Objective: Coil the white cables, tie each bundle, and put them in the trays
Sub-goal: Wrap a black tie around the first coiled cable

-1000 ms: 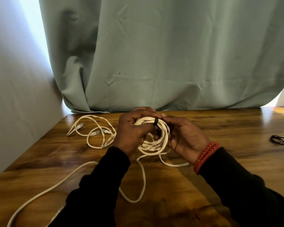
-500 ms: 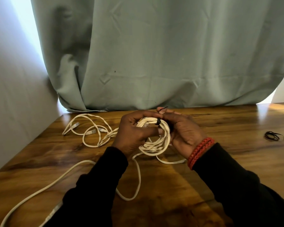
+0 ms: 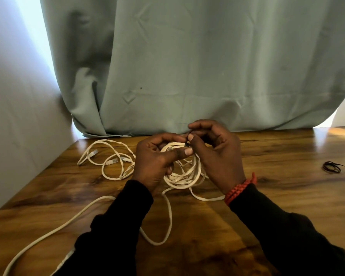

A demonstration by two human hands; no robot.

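Over table [image 3: 267, 196]: my left hand [image 3: 157, 166] grips coil [image 3: 184, 176] steady, so right hand [image 3: 217, 154] fingers pinch tie [image 3: 187, 144] tight.

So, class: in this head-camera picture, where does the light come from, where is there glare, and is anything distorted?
Head view: daylight enters at the curtain edges, upper left and far right; glare patches shine on the wooden table at both back corners; the wide lens bows the curtain's right edge; the black ties look small and soft.
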